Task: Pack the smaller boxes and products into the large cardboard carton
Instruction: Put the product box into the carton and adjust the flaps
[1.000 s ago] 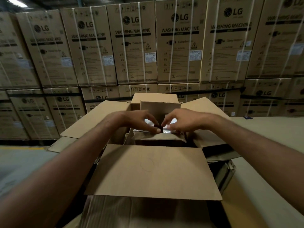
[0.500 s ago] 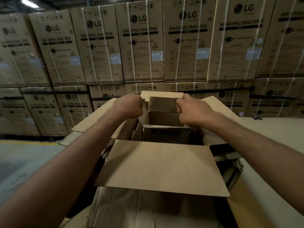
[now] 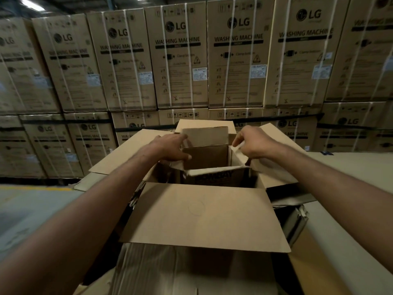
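A large cardboard carton point(image 3: 204, 216) stands open in front of me, its four flaps spread outward and the near flap pointing at me. Inside it sits a smaller brown box point(image 3: 205, 158) with dark lettering on its near side; its own top flaps are up. My left hand point(image 3: 170, 149) grips the small box's left flap. My right hand point(image 3: 253, 143) holds its right flap, pulled outward. The inside of the small box is dark and I cannot see what lies in it.
A wall of strapped LG washing machine cartons point(image 3: 180, 60) fills the background. Flat cardboard point(image 3: 348, 179) lies to the right, under and beside the carton. Grey floor with a yellow line point(image 3: 34, 188) is at the left.
My hands were pinched together over something pale at the small box's middle. They have moved apart to its left and right flaps, which now stand open.
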`<state>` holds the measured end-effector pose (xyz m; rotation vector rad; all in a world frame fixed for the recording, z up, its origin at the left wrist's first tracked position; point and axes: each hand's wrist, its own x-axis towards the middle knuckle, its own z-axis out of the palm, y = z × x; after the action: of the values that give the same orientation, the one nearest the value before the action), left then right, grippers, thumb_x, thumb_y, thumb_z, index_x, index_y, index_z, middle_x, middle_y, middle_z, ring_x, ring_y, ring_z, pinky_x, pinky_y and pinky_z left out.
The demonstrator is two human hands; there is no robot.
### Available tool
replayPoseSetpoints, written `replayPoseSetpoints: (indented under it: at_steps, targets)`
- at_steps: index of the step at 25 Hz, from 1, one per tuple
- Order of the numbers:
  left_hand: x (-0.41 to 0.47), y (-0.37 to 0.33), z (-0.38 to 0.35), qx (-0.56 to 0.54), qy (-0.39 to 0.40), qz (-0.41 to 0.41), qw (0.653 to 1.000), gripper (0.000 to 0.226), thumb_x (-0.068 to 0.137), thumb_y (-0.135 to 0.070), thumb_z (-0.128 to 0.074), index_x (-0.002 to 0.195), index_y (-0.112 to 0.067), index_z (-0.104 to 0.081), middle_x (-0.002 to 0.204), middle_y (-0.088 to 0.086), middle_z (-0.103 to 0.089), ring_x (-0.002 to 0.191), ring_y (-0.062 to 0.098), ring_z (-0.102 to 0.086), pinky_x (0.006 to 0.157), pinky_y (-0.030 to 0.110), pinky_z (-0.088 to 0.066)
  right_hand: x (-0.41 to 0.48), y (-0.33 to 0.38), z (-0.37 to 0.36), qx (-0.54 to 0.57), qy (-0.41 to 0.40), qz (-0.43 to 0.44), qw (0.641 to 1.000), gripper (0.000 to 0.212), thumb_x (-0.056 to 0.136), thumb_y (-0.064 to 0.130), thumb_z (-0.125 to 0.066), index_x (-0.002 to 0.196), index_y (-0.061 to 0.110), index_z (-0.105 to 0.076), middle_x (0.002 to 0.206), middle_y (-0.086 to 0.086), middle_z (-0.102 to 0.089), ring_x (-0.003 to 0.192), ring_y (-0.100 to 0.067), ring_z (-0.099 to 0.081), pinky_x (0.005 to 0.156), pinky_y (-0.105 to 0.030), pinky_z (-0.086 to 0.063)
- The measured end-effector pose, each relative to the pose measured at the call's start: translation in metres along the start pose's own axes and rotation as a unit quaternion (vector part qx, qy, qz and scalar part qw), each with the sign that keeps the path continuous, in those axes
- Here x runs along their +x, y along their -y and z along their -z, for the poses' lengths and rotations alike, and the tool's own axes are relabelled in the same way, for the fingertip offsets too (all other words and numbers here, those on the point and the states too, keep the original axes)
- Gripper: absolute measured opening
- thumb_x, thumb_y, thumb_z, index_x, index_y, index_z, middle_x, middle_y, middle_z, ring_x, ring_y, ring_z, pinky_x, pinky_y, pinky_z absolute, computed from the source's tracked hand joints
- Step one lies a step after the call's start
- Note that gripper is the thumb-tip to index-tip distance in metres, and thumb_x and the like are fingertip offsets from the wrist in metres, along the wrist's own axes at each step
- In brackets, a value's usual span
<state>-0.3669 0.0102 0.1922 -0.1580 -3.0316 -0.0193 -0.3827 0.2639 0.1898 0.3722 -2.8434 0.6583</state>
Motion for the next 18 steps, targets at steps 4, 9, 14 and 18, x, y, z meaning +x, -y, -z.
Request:
replayPoseSetpoints:
  at_steps: [4,9,14,18]
  targets:
    - [0.016,0.005,-0.003,-0.138,-0.004,0.028,0.99,0.029,0.091,-0.03,-0.074,0.118,-0.026,-0.064,0.132,0.003,-0.055,0.116,0.023,-0.057,0.099,0.046,-0.052,0.017,-0.008,0.007,0.061,0.05,0.026,0.997,0.051,0.086,-0.02,-0.056,0.111,0.02,-0.077,0.132,-0.005,-0.066,0.127,-0.022,-0.059,0.088,-0.028,-0.054]
    - [0.018,0.008,0.008,-0.214,-0.046,0.084,0.972,0.019,0.091,-0.012,-0.073,0.108,-0.02,-0.067,0.104,0.001,-0.063,0.085,0.014,-0.064,0.064,0.027,-0.057,0.044,-0.021,-0.008,0.041,-0.008,0.064,0.997,0.038,0.084,-0.001,-0.079,0.103,0.032,-0.074,0.136,0.001,-0.059,0.134,-0.02,-0.05,0.101,-0.033,-0.047]
    - [0.013,0.011,0.01,-0.254,-0.08,0.163,0.95,0.019,0.09,-0.012,-0.073,0.107,-0.008,-0.066,0.094,0.011,-0.071,0.083,0.022,-0.072,0.076,0.038,-0.064,0.044,0.014,0.002,-0.102,0.092,0.113,0.984,0.042,0.083,0.06,-0.076,0.112,0.029,-0.076,0.125,0.006,-0.067,0.12,-0.017,-0.056,0.102,-0.043,-0.049]
    - [0.004,0.016,0.011,-0.28,-0.051,0.21,0.935,0.025,0.097,-0.014,-0.066,0.119,-0.004,-0.061,0.092,0.012,-0.069,0.077,0.02,-0.069,0.081,0.035,-0.062,0.028,0.031,-0.01,-0.164,0.167,0.029,0.972,0.064,0.09,0.075,-0.054,0.124,0.023,-0.07,0.119,0.002,-0.068,0.11,-0.022,-0.063,0.099,-0.044,-0.052]
